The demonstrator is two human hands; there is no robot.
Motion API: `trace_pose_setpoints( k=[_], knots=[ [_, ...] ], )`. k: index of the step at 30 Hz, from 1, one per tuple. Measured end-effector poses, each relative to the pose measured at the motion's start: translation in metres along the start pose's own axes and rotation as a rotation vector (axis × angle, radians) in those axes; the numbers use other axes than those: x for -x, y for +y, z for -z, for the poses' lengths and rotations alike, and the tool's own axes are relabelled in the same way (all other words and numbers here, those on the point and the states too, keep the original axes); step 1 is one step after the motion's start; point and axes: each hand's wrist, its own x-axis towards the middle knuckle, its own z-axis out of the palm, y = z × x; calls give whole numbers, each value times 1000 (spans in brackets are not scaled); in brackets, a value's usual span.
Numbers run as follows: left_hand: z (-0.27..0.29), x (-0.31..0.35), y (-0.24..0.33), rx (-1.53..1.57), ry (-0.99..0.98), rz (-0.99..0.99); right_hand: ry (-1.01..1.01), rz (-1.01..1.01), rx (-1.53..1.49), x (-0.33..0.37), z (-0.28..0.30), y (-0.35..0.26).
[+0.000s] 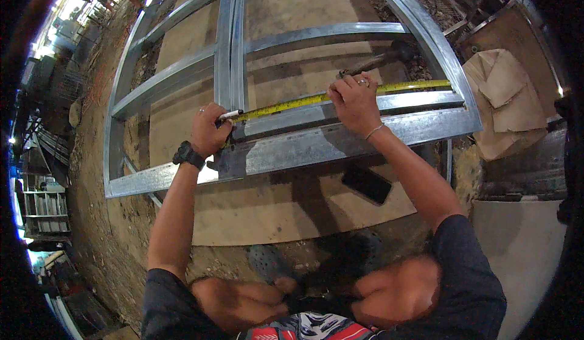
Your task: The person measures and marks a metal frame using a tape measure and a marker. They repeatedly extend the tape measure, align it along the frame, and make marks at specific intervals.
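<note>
While our left hand (210, 130) grasps a white pen (230, 115), our curled right hand (356, 104) pinches the yellow tape (292, 105), which stretches over the metal frame (292, 151) to its right side; a phone (366, 185) lies nearer us.

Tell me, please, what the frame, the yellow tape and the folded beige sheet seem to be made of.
Frame: bare metal, perhaps galvanized steel; it gleams silvery grey.
Yellow tape: possibly coated metal, smooth, with a slight sheen.
Folded beige sheet: matte, cloth or heavy paper; its creases fit both.
</note>
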Motion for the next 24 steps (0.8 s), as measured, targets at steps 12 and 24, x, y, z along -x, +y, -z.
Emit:
trace_pose_setpoints(
  k=[12,24],
  knots=[
    [-58,-58,121,50,-31,-108,-3,0,15,3,-2,-2],
    [-75,-54,129,-15,13,-6,131,-63,-78,4,1,-3]
  ],
)
